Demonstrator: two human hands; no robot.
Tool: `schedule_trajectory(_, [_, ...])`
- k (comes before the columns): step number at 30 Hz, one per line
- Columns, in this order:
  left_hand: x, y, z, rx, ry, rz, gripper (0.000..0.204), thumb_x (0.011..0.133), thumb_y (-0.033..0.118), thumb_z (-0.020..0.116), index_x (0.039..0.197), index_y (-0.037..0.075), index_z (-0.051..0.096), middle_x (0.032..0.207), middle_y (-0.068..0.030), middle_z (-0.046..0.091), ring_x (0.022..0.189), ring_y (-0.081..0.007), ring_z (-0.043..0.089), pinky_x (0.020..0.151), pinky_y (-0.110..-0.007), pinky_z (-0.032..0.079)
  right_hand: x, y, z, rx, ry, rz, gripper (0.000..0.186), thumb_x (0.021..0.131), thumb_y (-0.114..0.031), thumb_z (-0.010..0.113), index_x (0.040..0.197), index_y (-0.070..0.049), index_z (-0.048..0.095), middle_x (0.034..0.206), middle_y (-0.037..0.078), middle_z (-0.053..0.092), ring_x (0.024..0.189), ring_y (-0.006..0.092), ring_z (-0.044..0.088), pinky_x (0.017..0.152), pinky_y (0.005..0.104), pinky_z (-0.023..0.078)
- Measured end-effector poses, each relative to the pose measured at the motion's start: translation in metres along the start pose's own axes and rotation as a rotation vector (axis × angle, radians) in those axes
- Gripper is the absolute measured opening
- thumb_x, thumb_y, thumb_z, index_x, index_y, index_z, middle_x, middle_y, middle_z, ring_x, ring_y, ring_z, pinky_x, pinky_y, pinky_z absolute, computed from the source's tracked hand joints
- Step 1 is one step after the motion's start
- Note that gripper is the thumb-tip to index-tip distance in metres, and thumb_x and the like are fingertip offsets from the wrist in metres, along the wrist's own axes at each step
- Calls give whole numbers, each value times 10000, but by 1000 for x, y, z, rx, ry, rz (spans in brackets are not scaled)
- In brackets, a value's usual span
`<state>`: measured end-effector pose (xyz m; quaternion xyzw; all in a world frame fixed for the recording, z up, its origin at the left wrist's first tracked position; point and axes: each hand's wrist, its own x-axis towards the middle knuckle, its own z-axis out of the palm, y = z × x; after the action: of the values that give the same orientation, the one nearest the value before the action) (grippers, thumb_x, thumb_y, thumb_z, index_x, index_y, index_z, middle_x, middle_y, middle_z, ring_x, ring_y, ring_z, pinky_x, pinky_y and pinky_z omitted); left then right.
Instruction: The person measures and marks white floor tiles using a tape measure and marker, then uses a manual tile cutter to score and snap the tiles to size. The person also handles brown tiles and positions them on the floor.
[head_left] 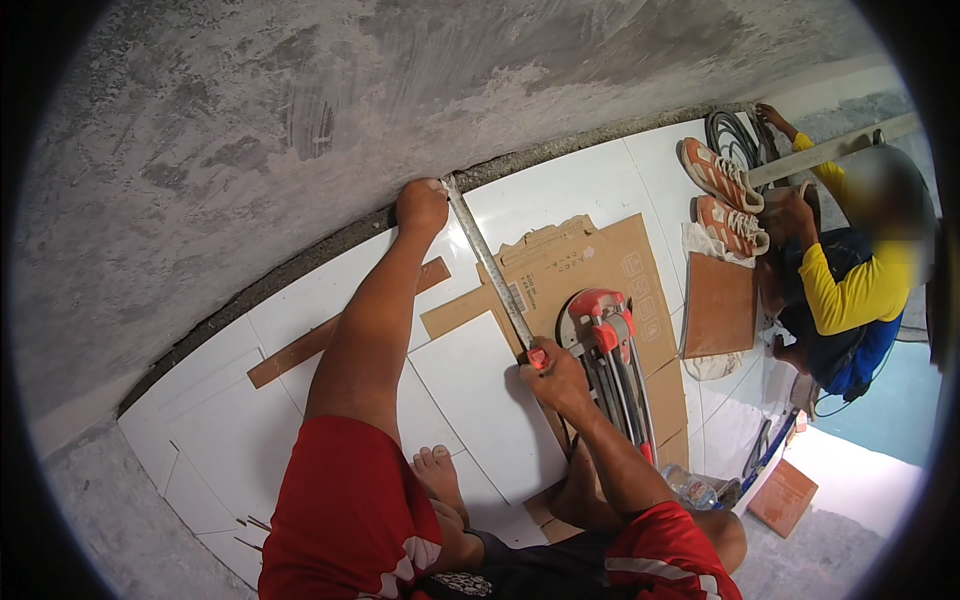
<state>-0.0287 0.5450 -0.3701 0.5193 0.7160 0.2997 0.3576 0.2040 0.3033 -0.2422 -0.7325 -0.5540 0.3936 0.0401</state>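
Observation:
A tape measure (490,262) runs with its pale blade drawn out over white floor tiles (480,400) and cardboard. My left hand (422,208) is closed at the blade's far end, close to the gap along the wall's foot; its fingertips are partly hidden. The red case end is gripped in my right hand (560,382). Just right of that hand, a red and silver tile cutter (608,340) lies on the flattened brown cardboard (640,250). Left of the blade, a narrow brown strip (330,335) lies on the tiles, partly covered by my left arm.
A rough grey wall (300,110) rises beyond the tiles. To the right are orange shoes (715,175), a coiled black cable (733,138), brown tiles (720,305) and a plastic bottle (690,487). A co-worker in a yellow-sleeved top (850,285) crouches at far right beside a long bar (835,150).

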Motion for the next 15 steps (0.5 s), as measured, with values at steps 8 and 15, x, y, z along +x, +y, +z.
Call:
schedule_trajectory(8, [-3, 6, -4, 18, -12, -11, 178, 863, 176, 662, 955, 66, 769, 919, -217, 720, 875, -367, 702, 803, -425, 539, 1, -2, -2, 33, -17, 9, 470, 759, -259, 720, 1163, -31, 645, 942, 225, 705, 927, 402, 682, 843, 444, 534])
schedule_trajectory(15, [-2, 3, -3, 35, 2, 16, 175, 859, 168, 667, 939, 50, 769, 894, -218, 721, 832, -339, 710, 783, -401, 536, 0, -5, -3, 48, 5, -4, 451, 756, -246, 725, 1144, -28, 647, 933, 222, 704, 915, 398, 682, 834, 438, 533])
